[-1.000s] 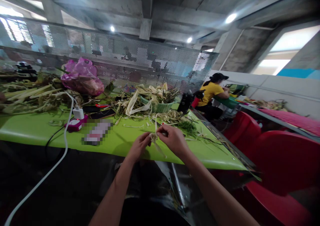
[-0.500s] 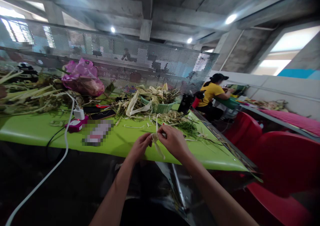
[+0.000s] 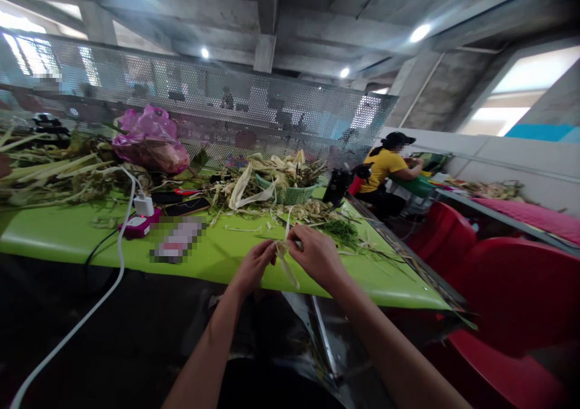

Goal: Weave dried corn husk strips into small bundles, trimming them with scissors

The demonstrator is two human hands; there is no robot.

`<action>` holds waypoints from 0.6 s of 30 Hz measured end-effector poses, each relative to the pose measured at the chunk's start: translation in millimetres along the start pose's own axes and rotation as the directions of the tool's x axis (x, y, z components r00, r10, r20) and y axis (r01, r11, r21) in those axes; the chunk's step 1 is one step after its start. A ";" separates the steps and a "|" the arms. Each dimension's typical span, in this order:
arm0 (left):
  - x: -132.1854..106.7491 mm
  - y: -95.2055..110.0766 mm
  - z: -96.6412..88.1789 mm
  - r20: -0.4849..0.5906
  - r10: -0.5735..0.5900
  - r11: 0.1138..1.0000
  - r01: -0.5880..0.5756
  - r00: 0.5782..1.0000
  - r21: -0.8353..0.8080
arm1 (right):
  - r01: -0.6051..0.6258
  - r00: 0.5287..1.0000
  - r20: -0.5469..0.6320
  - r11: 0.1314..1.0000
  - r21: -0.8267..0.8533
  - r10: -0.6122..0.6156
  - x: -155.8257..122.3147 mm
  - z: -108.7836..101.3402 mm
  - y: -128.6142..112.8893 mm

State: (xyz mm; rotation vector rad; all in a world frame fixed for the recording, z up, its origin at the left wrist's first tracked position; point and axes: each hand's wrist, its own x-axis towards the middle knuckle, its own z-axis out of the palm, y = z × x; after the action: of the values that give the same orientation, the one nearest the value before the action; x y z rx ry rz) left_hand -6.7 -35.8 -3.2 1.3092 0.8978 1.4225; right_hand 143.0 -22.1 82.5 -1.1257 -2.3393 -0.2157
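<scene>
Near the table's front edge, my left hand (image 3: 254, 265) pinches one side of a pale corn husk strip (image 3: 289, 271). Close beside it, the fingers of my right hand (image 3: 315, 253) are closed on the same husk. One end of the strip hangs below my fingers, and a thin end sticks up above them. The part between my fingertips looks folded or knotted, too small to make out. Beyond my hands stands a green basket (image 3: 296, 196) heaped with dry husks (image 3: 242, 186). Husk scraps and thin green strands (image 3: 341, 232) lie around it on the green tabletop (image 3: 212, 264).
A pink plastic bag (image 3: 151, 146) and a husk pile (image 3: 54, 176) are at the left. A charger (image 3: 143, 205), white cable (image 3: 121, 258) and phone (image 3: 186, 207) lie nearer. Red chairs (image 3: 512, 288) and a co-worker in yellow (image 3: 379, 170) are at the right. A perforated metal screen (image 3: 217, 104) stands behind.
My right hand has shifted very slightly to the right, and the upright end of the husk strip leans a little more that way. Both hands keep their hold.
</scene>
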 end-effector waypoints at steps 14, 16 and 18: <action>0.0 1.7 -0.7 0.013 0.011 1.000 -0.011 1.000 0.017 | 0.047 0.998 0.027 0.998 0.028 -0.048 -0.3 2.8 -3.3; -0.4 2.6 -0.7 0.014 -0.009 1.000 0.009 1.000 -0.006 | 0.034 0.999 0.036 0.991 0.133 -0.039 1.0 2.7 -0.2; -0.6 2.9 -1.1 0.025 -0.027 0.999 0.028 0.999 -0.023 | 0.019 0.998 0.056 0.974 0.226 -0.033 2.9 1.9 3.3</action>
State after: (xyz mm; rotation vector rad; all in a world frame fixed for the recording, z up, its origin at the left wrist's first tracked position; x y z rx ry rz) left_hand -8.3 -37.0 -0.7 1.2898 0.8776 1.3891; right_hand 143.3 -17.3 82.1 -1.0031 -2.3613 0.0745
